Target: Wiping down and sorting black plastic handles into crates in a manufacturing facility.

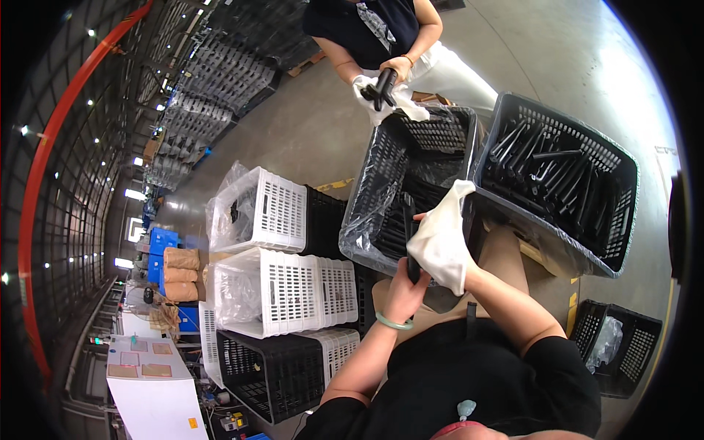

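Head view, looking down over my lap. My left hand (403, 292), green bangle on the wrist, is clenched round the lower end of a black rod (409, 246) that stands nearly upright just above my knees. My right hand (447, 249) is buried in a white cloth (442, 236), which wraps against the rod from its 3 o'clock side; the fingers are hidden under the fabric, so I cannot tell how tightly that hand closes, only that the cloth touches the rod.

At 12 o'clock from the rod, touching the cloth's top edge, a black crate (381, 183) lined with clear plastic holds a few dark parts near its bottom. At 2 o'clock, just beside it, a second black crate (623, 191) is filled with black rods lying crosswise. At 4 o'clock, near my right elbow, a smaller black crate (638, 345) on the floor holds a crumpled clear bag.

At 9 o'clock, white crates (282, 213) and black ones are stacked together, some bagged in plastic. Brown paper rolls (181, 273) lie further out at 9.

At 12 o'clock, beyond the lined crate, another person (374, 29) stands, hands holding a black part (381, 88) in a white rag (400, 103).
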`<action>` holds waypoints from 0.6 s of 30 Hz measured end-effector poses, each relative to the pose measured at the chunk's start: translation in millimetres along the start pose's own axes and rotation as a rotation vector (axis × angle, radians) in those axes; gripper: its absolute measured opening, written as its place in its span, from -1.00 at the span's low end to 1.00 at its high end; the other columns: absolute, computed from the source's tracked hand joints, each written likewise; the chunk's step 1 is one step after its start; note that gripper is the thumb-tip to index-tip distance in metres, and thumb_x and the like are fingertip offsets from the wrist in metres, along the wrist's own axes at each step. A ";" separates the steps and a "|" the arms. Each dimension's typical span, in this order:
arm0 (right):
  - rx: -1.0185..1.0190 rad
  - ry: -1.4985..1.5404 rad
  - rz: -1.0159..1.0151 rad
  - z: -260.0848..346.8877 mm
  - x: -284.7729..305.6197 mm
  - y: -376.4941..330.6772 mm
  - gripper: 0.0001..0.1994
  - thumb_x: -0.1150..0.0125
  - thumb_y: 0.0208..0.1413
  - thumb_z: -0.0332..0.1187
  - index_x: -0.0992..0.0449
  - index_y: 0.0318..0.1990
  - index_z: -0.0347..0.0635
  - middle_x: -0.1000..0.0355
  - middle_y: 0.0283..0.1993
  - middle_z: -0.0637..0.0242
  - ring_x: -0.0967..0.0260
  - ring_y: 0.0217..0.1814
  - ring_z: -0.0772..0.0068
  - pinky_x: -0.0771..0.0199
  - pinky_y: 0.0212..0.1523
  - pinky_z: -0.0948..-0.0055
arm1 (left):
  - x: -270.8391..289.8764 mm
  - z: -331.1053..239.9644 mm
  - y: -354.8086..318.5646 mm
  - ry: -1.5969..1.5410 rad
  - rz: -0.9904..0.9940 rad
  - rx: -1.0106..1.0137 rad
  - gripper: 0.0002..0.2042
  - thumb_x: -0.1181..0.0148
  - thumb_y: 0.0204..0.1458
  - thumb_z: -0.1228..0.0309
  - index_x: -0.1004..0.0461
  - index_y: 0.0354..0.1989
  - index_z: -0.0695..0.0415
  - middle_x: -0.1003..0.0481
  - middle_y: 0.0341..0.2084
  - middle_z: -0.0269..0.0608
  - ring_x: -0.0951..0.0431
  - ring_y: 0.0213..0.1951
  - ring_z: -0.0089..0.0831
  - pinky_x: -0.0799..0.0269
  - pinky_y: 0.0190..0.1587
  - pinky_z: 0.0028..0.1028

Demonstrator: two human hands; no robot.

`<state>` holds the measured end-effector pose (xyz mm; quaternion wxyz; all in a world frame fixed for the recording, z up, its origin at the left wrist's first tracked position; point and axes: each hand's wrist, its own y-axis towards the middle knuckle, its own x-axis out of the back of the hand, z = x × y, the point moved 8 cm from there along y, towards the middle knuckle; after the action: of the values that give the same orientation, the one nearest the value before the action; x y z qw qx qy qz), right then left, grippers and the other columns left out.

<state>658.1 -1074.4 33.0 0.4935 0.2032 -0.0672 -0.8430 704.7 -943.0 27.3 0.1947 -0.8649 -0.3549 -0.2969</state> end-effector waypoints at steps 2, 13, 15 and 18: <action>-0.147 0.367 -0.078 -67.8 15.8 -10.7 -0.69 0.03 0.22 -0.37 -0.30 0.10 -0.19 -0.38 -0.02 0.27 -0.37 -0.05 0.39 -0.41 -0.02 0.42 | -6.7 -1.6 -3.5 0.026 0.017 0.029 -0.61 -0.25 0.03 0.23 -0.31 -0.13 0.26 -0.51 -0.41 -0.08 -0.56 -0.39 -0.30 -0.44 -0.27 -0.38; 0.271 -1.605 -0.043 58.3 25.1 57.6 -0.74 -0.19 -0.58 -0.30 -0.34 -0.63 -0.22 -0.28 -0.58 0.12 -0.32 -0.49 0.08 -0.29 -0.41 0.12 | -8.5 4.6 -2.7 -1.033 0.438 0.313 -0.57 -0.34 -0.02 0.09 -0.35 -0.18 0.13 -0.49 -0.35 -0.18 -0.47 -0.47 -0.55 -0.36 -0.42 -0.62; 0.431 -1.471 -0.217 63.3 41.6 65.1 -0.75 -0.19 -0.65 -0.34 -0.36 -0.65 -0.21 -0.29 -0.60 0.13 -0.32 -0.53 0.05 -0.26 -0.48 0.07 | -0.6 -14.9 -5.5 -1.112 0.480 0.211 -0.57 -0.37 -0.04 0.16 -0.32 -0.16 0.15 -0.51 -0.24 0.02 -0.55 -0.41 -0.45 -0.45 -0.33 -0.58; 0.317 -1.391 -0.249 11.0 64.0 70.7 -0.72 -0.25 -0.50 -0.34 -0.44 -0.50 -0.24 -0.31 -0.58 0.13 -0.36 -0.51 0.07 -0.33 -0.45 0.26 | -2.0 -27.8 -8.5 -1.017 0.577 0.155 -0.56 -0.37 -0.04 0.30 -0.30 -0.07 0.19 -0.51 -0.30 0.00 -0.55 -0.43 -0.45 -0.48 -0.29 -0.54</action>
<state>683.0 -1165.9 47.4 0.2013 -0.3049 -0.4635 -0.8073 686.9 -953.5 47.9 0.1357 -0.9435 -0.1747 0.2469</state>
